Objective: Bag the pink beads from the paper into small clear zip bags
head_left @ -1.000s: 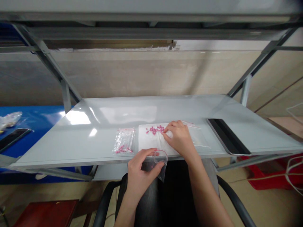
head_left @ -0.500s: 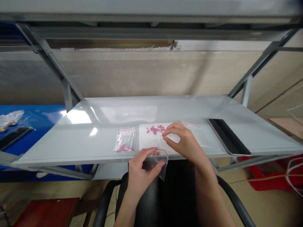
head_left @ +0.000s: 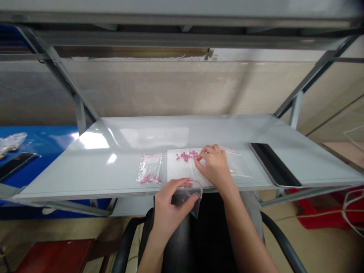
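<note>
Small pink beads (head_left: 186, 155) lie in a loose cluster on a white sheet (head_left: 179, 168) on the grey table (head_left: 113, 140). My right hand (head_left: 214, 167) rests on the sheet, its fingertips pinched together at the right edge of the cluster. My left hand (head_left: 167, 208) is below the table's front edge, closed on a small clear zip bag (head_left: 192, 195) whose mouth is held open. A second clear zip bag (head_left: 149, 168) with a few pink beads in it lies on the table left of the sheet.
More clear bags (head_left: 236, 163) lie right of the sheet. A dark flat tablet (head_left: 273, 163) lies at the table's right. A blue table (head_left: 40, 142) at the left bears a phone (head_left: 15, 163) and a plastic bag (head_left: 10, 142). Metal frame posts rise behind.
My right hand lifted off the sheet toward the held bag, then went back down to the right edge of the bead cluster. My left hand and its bag stayed put.
</note>
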Available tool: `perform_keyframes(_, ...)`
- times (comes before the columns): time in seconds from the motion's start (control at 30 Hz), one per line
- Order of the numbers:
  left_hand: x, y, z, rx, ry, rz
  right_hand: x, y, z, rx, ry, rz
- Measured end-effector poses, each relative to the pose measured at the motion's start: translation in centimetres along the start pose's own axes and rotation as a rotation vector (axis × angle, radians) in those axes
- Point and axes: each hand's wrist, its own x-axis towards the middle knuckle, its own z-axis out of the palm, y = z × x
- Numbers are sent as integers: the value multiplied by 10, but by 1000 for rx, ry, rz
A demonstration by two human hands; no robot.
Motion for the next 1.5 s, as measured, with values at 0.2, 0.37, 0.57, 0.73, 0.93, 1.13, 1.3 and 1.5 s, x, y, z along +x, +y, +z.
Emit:
perform_keyframes(0.2,-1,0,0,5,0,-1,-6,-6,-10,83,0,-33)
perform_keyframes(0.37,1,2,-2,2,-21,5,-23,-16,-46,537,-41,-179)
perform_keyframes(0.57,3,7,-4,33,-3,18,-42,-22,-63,650,-120,-173)
perform_keyframes(0.73,1,8,-5,-18,12,13,-59,-24,-60,738,-189,-68)
perform_keyframes(0.93,-2,12,-4,-107,87,-127,-72,-26,-60,900,-225,20)
perform_keyframes(1.13,-7,18,-4,-417,-16,-261,-78,-25,-64,1045,-234,44)
perform_keyframes(1.3,-8,18,-6,-541,-72,-357,-82,-22,-65,1150,-221,61)
perform_keyframes(1.5,-6,17,-7,-482,-58,-407,-86,-21,-64,1232,-216,116)
